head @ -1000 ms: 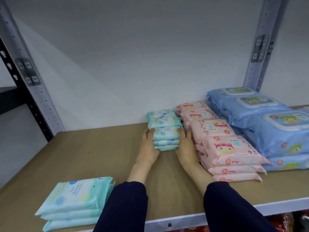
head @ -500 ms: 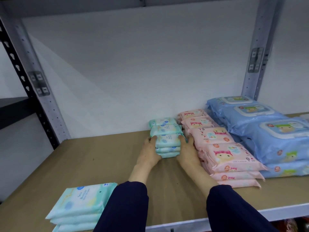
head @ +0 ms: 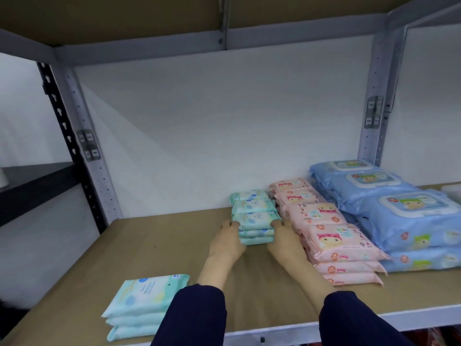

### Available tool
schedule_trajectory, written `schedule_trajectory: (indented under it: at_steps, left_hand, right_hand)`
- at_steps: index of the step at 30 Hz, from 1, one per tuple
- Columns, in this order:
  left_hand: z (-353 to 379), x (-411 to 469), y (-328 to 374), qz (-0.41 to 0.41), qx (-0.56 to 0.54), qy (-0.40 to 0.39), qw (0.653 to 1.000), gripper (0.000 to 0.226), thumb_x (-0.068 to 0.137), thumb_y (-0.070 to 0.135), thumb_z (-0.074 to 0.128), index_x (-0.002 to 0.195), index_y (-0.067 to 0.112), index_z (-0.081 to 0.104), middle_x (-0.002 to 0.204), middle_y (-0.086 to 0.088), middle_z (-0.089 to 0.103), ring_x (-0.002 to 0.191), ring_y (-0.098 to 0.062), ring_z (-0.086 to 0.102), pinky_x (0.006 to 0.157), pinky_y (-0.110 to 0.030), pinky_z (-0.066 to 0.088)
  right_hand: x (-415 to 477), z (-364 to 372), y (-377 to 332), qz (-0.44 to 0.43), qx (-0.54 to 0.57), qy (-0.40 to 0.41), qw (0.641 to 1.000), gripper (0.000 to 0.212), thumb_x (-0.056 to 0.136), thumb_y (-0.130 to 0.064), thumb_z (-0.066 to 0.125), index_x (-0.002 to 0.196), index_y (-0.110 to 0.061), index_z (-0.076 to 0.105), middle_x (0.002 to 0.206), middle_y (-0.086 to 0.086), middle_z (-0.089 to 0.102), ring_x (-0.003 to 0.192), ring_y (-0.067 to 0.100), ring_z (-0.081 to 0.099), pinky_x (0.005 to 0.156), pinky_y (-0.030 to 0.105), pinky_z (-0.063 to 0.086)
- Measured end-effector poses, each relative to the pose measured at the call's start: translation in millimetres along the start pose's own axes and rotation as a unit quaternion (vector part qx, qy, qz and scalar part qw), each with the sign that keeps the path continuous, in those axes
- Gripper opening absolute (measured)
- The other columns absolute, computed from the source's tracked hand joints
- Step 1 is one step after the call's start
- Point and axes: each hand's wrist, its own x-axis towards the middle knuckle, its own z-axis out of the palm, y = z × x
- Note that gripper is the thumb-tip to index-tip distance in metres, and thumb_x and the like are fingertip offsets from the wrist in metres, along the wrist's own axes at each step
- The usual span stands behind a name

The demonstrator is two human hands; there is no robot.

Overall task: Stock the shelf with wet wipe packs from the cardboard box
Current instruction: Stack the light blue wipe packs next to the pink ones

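Though partly hidden, left hand [head: 225,242] and right hand [head: 284,239], fingers [head: 229,225] together, flat against teal stack [head: 255,218].

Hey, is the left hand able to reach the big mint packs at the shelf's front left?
Probably yes: the left hand only presses against the small mint stack, and bare shelf board lies between it and the big mint packs.

— Where do we have our hands?
— Our left hand [head: 225,242] and right hand [head: 284,239] press either side of the small mint stack [head: 255,221] on the shelf [head: 162,245].
— And beside us?
— Pink packs [head: 331,240] just right of our right hand, blue packs [head: 409,221] beyond them.
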Motion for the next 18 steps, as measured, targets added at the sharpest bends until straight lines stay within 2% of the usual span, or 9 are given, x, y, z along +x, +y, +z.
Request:
schedule_trajectory:
  at_steps: [4,9,18]
  left_hand:
    - [6,-33,7,0.001,0.039,-0.034,0.999,0.053,0.088,0.015,0.052,0.138,0.013,0.034,0.137,-0.007,0.036,0.123,-0.024,0.043,0.093,-0.035,0.042]
    - [16,-80,16,0.009,0.054,-0.038,0.998,0.049,0.090,0.013,0.049,0.137,0.011,0.037,0.141,-0.007,0.037,0.127,-0.026,0.042,0.099,-0.037,0.040]
    - [24,-146,11,0.016,0.045,-0.016,0.999,0.044,0.093,0.021,0.049,0.135,0.013,0.040,0.136,-0.007,0.042,0.123,-0.025,0.045,0.093,-0.036,0.042]
  right_hand:
    - [-30,-7,-7,-0.014,-0.004,-0.032,0.999,0.046,0.084,-0.006,0.049,0.129,-0.011,0.043,0.136,0.012,0.037,0.117,0.028,0.049,0.092,0.028,0.043]
    - [-73,-11,-14,-0.035,-0.005,-0.066,0.997,0.046,0.082,-0.008,0.054,0.128,-0.010,0.045,0.136,0.009,0.038,0.115,0.026,0.052,0.088,0.030,0.044]
    - [-130,-14,-14,-0.055,-0.028,-0.081,0.995,0.042,0.086,-0.017,0.055,0.127,-0.013,0.047,0.129,0.007,0.042,0.112,0.026,0.053,0.083,0.030,0.043]
